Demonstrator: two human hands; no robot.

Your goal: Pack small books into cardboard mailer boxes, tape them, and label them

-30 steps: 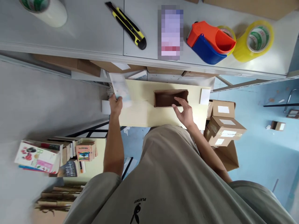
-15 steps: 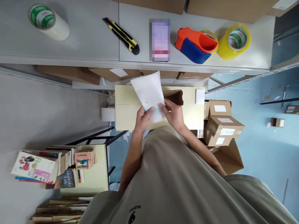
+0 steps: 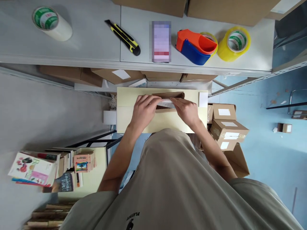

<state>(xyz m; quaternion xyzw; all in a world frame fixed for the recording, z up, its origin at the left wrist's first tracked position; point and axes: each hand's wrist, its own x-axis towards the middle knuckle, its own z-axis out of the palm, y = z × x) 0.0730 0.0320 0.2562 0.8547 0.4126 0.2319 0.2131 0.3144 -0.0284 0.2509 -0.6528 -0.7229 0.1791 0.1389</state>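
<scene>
A white, flat packet [image 3: 166, 103] is held edge-up at the mouth of an open cardboard box [image 3: 169, 95] on the pale yellow table [image 3: 129, 95]. My left hand [image 3: 145, 110] grips the packet's left end, fingers closed over it. At its right end, my right hand [image 3: 187, 111] pinches it between thumb and fingers. Most of the packet is out of sight, its lower part hidden by the box wall and my hands. Right of the box lies a small white stack of paper [image 3: 203, 99].
Above the table, a grey shelf [image 3: 83, 48] holds a utility knife [image 3: 123, 37], a blurred-out phone [image 3: 161, 41], an orange and blue tape dispenser [image 3: 196, 46] and tape rolls [image 3: 233, 43]. Cardboard boxes [image 3: 227, 127] are stacked at the right. Books [image 3: 33, 169] lie on a table at lower left.
Both hands have moved up and apart, turning the packet from lying face-up to edge-on and bringing it from in front of the box into its opening.
</scene>
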